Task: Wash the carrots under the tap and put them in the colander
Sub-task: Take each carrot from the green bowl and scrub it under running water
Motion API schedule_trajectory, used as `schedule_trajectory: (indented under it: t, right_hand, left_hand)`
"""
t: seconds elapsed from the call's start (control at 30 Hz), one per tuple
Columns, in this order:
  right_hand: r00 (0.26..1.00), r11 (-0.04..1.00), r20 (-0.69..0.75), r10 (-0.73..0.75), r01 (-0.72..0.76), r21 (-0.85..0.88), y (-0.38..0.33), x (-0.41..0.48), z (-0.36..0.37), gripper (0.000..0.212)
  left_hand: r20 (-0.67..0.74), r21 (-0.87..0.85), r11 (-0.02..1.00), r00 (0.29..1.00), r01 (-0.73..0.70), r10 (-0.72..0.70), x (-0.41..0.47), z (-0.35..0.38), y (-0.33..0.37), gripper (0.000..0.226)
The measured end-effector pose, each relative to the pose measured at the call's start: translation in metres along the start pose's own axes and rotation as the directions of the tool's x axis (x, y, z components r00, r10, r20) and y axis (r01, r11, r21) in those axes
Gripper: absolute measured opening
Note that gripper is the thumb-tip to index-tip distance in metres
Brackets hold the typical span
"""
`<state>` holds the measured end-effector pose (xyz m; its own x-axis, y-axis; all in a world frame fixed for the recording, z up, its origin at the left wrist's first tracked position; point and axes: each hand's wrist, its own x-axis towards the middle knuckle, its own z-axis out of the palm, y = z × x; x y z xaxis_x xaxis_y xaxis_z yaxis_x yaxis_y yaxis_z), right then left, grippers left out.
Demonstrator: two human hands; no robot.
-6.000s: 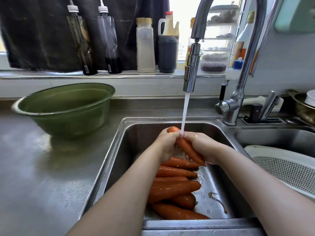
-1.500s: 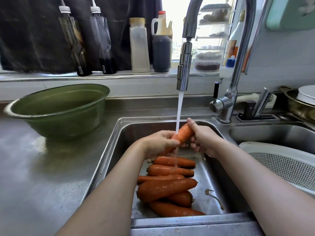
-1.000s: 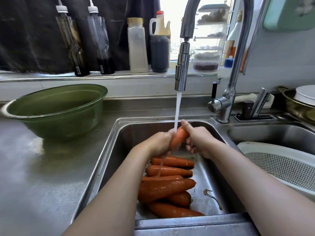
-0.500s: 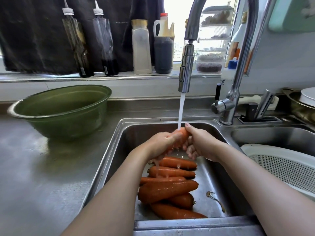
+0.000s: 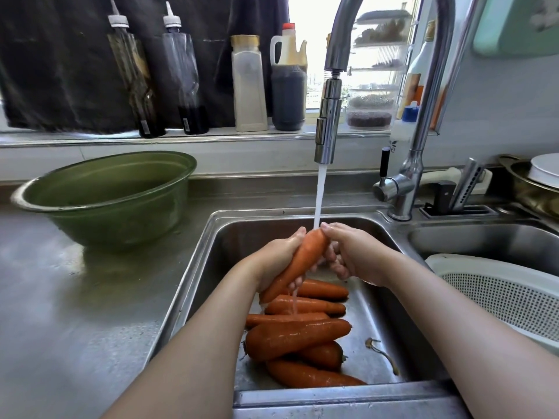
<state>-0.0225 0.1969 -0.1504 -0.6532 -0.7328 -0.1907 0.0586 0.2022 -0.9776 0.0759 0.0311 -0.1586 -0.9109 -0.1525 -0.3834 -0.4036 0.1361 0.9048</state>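
while the water (image 5: 319,195) falls from the tap (image 5: 328,125), one carrot (image 5: 298,261) is held slanting under it, top end at 1 o'clock, tip at 7. left hand (image 5: 272,261) wraps the lower half, fingers curled fully round it. right hand (image 5: 354,255) has bent fingers, with forefinger and thumb closed on the top end where the stream lands. its other fingers curl loosely beside the carrot.

judgement, doing it well: turn the carrot in the left grip so every side meets the stream. rub with the right hand from top to tip. a wet carrot is slick, so grip firm and stay over the sink (image 5: 230,237). give the crown end extra time, since dirt likely lodges there. next stop is the colander (image 5: 499,297), white, at 3 o'clock from the hands. no carrot shows in the part of it in view. six or so more carrots (image 5: 296,337) lie heaped on the sink floor at 6 o'clock, so the job looks early.

writing: squeeze bottles (image 5: 133,83) at 11 o'clock carry small barcode stickers, unreadable. white bottle (image 5: 399,137) at 1 o'clock, behind the tap, shows a small mark like an "e". no brand legible.
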Motion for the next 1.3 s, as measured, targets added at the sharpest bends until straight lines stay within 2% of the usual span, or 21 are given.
schedule_trajectory:
  t: [0.1, 0.23, 0.3, 0.4, 0.57, 0.67, 0.73, 0.83, 0.97, 1.1, 1.2, 1.3]
  right_hand:
    - [1.0, 1.0, 0.005, -0.02, 0.02, 0.016, 0.001, -0.002, 0.0, 0.034]
    - [0.999, 0.999, -0.033, -0.035, 0.036, 0.027, -0.001, -0.003, 0.003, 0.056]
    - [0.998, 0.999, -0.051, -0.029, 0.03, 0.022, -0.002, -0.003, 0.003, 0.054]
    - [0.999, 0.999, -0.02, -0.032, 0.033, 0.006, -0.002, -0.003, 0.003, 0.044]
    - [0.998, 1.0, 0.064, -0.007, 0.007, 0.009, -0.003, -0.005, 0.006, 0.037]
    - [0.998, 0.997, 0.028, 0.059, -0.061, 0.042, -0.008, -0.006, 0.004, 0.044]
    - [0.994, 0.99, -0.01, 0.105, -0.103, 0.093, -0.011, -0.006, 0.004, 0.044]
    - [0.993, 0.99, -0.058, 0.108, -0.101, 0.099, -0.007, -0.004, 0.006, 0.041]
    - [0.992, 0.991, -0.074, 0.105, -0.098, 0.094, -0.004, -0.002, 0.009, 0.039]
    - [0.998, 0.995, 0.008, 0.062, -0.062, 0.077, -0.005, -0.001, 0.009, 0.043]
    - [0.997, 0.997, 0.066, 0.034, -0.038, 0.069, -0.003, 0.001, 0.01, 0.047]
    - [0.999, 0.998, 0.019, 0.034, -0.035, 0.048, -0.002, 0.001, 0.006, 0.045]
  left_hand:
    - [-0.027, -0.072, 0.997, 1.0, 0.006, -0.008, 0.004, 0.001, -0.001, 0.06]
    - [0.078, -0.09, 0.996, 0.997, -0.006, 0.013, 0.0, 0.0, 0.001, 0.055]
    - [0.088, -0.09, 0.995, 0.995, -0.04, 0.047, -0.004, 0.005, 0.006, 0.052]
    - [0.058, -0.089, 0.993, 0.994, -0.083, 0.088, -0.004, 0.01, 0.009, 0.063]
    - [0.13, -0.072, 0.997, 0.991, 0.029, -0.02, -0.002, 0.001, 0.006, 0.079]
    - [0.113, -0.098, 0.994, 0.993, 0.04, -0.029, -0.003, 0.001, 0.007, 0.075]
    - [0.121, -0.084, 0.996, 0.992, -0.015, 0.025, -0.001, -0.001, 0.006, 0.068]
    - [0.094, -0.002, 0.995, 0.99, -0.101, 0.101, 0.004, -0.006, 0.002, 0.061]
    - [0.042, -0.025, 0.995, 0.995, -0.092, 0.093, 0.001, 0.003, 0.004, 0.05]
    - [-0.052, -0.011, 0.99, 0.989, -0.142, 0.141, -0.001, 0.01, 0.013, 0.066]
    - [0.001, 0.022, 0.996, 0.996, -0.089, 0.089, -0.002, 0.005, 0.012, 0.072]
    - [0.155, -0.049, 0.998, 0.987, -0.03, 0.037, 0.001, -0.001, 0.007, 0.06]
